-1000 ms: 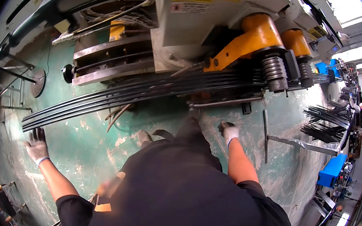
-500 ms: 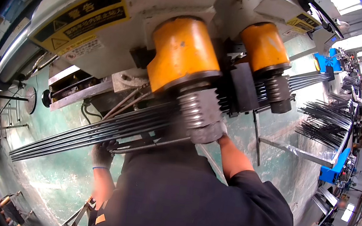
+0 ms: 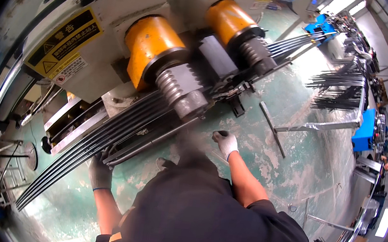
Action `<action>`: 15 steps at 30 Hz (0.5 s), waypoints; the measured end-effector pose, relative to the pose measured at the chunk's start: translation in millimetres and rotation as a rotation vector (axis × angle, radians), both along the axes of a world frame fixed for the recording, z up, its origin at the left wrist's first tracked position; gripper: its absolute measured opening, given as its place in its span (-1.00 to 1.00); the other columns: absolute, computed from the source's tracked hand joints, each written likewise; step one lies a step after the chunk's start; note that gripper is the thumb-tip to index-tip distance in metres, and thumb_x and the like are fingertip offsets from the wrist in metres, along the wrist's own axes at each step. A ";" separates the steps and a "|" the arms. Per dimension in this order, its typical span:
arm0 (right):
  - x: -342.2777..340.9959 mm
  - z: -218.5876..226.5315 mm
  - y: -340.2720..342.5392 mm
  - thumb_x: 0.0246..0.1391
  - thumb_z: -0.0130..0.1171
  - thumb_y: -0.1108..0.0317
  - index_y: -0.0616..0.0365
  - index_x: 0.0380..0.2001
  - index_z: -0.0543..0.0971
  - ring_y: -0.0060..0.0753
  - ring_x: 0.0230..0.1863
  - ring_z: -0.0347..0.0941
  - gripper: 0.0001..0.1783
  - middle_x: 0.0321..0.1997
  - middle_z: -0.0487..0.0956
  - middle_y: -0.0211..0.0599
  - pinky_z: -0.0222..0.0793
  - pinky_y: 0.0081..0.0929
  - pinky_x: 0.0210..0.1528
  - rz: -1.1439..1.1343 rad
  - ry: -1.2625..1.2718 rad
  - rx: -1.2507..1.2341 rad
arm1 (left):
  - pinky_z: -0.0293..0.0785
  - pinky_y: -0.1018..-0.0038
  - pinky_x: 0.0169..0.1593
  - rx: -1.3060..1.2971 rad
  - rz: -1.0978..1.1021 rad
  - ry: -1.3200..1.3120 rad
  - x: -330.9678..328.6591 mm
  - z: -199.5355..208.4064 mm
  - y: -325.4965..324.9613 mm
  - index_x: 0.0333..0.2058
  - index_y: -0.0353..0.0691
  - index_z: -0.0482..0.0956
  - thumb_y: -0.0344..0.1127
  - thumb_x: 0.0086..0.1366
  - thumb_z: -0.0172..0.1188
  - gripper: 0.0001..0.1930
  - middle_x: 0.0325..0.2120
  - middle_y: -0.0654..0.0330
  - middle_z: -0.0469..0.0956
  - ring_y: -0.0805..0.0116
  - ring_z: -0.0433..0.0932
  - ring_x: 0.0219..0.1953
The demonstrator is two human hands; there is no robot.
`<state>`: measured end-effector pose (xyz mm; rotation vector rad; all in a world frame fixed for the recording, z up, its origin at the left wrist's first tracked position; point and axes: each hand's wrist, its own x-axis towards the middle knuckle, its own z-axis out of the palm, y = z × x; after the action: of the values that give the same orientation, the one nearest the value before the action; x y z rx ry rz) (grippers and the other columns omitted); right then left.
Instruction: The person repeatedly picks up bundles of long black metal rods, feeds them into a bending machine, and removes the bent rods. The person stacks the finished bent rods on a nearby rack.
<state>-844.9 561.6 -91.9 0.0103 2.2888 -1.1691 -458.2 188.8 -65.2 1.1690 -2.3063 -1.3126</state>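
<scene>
A bundle of long dark metal rods (image 3: 67,164) runs slantwise from the lower left up under the machine's rollers. My left hand (image 3: 101,172), in a light glove with dark fingers, is closed at the bundle's near edge, beside the end of a thicker bar (image 3: 145,145). The rods partly cover its fingertips. Off the machine and over the floor is my right hand (image 3: 227,145), gloved too. Its fingers are curled in, and nothing sticks out of them. Two ribbed grey rollers (image 3: 183,91) sit below orange housings (image 3: 152,44), above the rods.
The grey machine body (image 3: 118,26) carries a yellow and black warning label (image 3: 64,44). Rods come out on its far right side. A metal stand (image 3: 320,127) bears many dark rods (image 3: 339,85) at right, near a blue machine part (image 3: 364,131). Below me is worn green floor (image 3: 268,144).
My right hand has come out from behind the near roller to over the floor. My left hand stays by the rods. The view has shifted, with the machine now further left.
</scene>
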 end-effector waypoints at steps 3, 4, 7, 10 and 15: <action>-11.7 40.8 -16.8 0.28 0.26 0.26 0.35 -0.12 0.69 -0.53 -0.26 0.56 -0.68 -0.28 0.71 -0.33 0.45 -0.50 -0.13 -0.106 0.142 -0.221 | 0.54 0.22 0.15 0.487 0.222 0.510 28.3 -48.4 -11.0 0.17 -0.32 0.42 -0.32 0.50 0.07 -0.65 0.02 0.03 0.60 0.08 0.57 0.10; -18.8 56.7 -25.2 0.29 0.26 0.29 0.36 -0.09 0.68 -0.54 -0.24 0.54 -0.69 -0.24 0.71 -0.34 0.44 -0.52 -0.11 -0.134 0.167 -0.319 | 0.53 0.20 0.15 0.746 0.303 0.757 38.5 -60.5 -14.5 0.15 -0.30 0.45 -0.28 0.54 0.02 -0.68 -0.02 0.07 0.62 0.07 0.57 0.08; -43.1 90.0 -53.4 0.32 0.26 0.16 0.39 0.05 0.60 -0.47 -0.15 0.50 -0.53 -0.13 0.68 -0.27 0.43 -0.45 -0.01 -0.242 0.211 -0.700 | 0.37 0.08 0.28 0.983 0.280 0.996 44.2 -21.0 -20.5 0.17 -0.24 0.44 -0.10 0.58 -0.07 -0.61 0.11 0.03 0.52 0.05 0.46 0.14; -63.7 118.1 -86.1 0.36 0.20 -0.01 0.42 0.08 0.57 -0.45 -0.07 0.47 -0.40 -0.05 0.67 -0.23 0.38 -0.44 0.09 -0.268 0.216 -0.951 | 0.31 0.04 0.34 0.962 0.748 1.078 9.2 82.7 10.3 0.24 -0.23 0.41 0.07 0.57 -0.07 -0.48 0.22 0.04 0.45 0.04 0.43 0.17; -80.2 142.0 -129.1 0.38 0.14 -0.14 0.42 0.11 0.54 -0.40 -0.04 0.46 -0.30 0.00 0.65 -0.22 0.36 -0.42 0.15 -0.355 0.044 -0.971 | 0.32 0.05 0.39 0.763 0.565 1.360 35.5 122.3 12.8 0.15 -0.32 0.53 -0.07 0.56 -0.03 -0.55 0.23 -0.04 0.51 0.04 0.52 0.21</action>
<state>-925.1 432.5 50.1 0.0238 1.5630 -2.3606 -422.7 201.5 57.1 0.5663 -0.4938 -1.8651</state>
